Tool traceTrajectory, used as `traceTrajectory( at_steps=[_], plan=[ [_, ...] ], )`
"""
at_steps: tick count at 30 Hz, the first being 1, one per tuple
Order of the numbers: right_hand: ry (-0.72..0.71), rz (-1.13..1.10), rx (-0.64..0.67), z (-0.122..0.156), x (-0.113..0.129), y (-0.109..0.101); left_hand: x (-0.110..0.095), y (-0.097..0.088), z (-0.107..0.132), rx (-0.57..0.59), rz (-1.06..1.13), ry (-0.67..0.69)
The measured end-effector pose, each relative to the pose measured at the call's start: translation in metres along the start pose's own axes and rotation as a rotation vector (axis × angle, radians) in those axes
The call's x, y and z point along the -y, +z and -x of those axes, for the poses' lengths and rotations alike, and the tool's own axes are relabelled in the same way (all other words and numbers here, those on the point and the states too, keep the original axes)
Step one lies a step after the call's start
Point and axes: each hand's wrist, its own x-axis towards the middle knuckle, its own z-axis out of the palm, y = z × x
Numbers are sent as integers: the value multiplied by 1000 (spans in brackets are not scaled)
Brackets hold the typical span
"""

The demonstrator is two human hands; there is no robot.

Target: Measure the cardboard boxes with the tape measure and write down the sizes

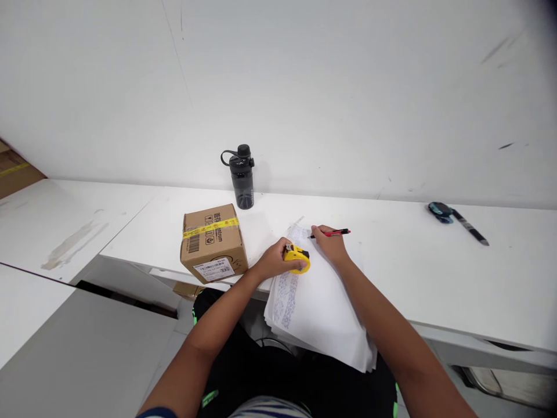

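Note:
My left hand (275, 259) is closed round a yellow tape measure (297, 257) and rests with it on a stack of white paper sheets (322, 302). The sheets hang over the table's front edge and carry a column of handwriting on the left side. My right hand (329, 242) grips a red pen (335, 233) with its tip on the top of the paper. A sealed cardboard box (213, 242) with yellow tape and labels stands just left of my left hand.
A dark water bottle (242, 176) stands by the wall behind the box. At the far right of the white table (456, 273) lies a small blue-black tool with a dark strap (455, 218). Another cardboard box (13, 168) is at the left edge.

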Motion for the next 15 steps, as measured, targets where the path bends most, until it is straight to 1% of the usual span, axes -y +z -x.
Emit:
traceTrajectory(
  at_steps=[2,6,12,15],
  plan=[
    [2,3,-20,-1,0,0,0,0,0,3,1,0],
    [1,2,13,-3,-2,0,0,0,0,14,12,4],
    [-14,28,11,-2,-3,0,-2,0,1,10,-9,1],
    [-25,66,-19,0,-3,1,-3,0,2,15,5,0]
  ],
)
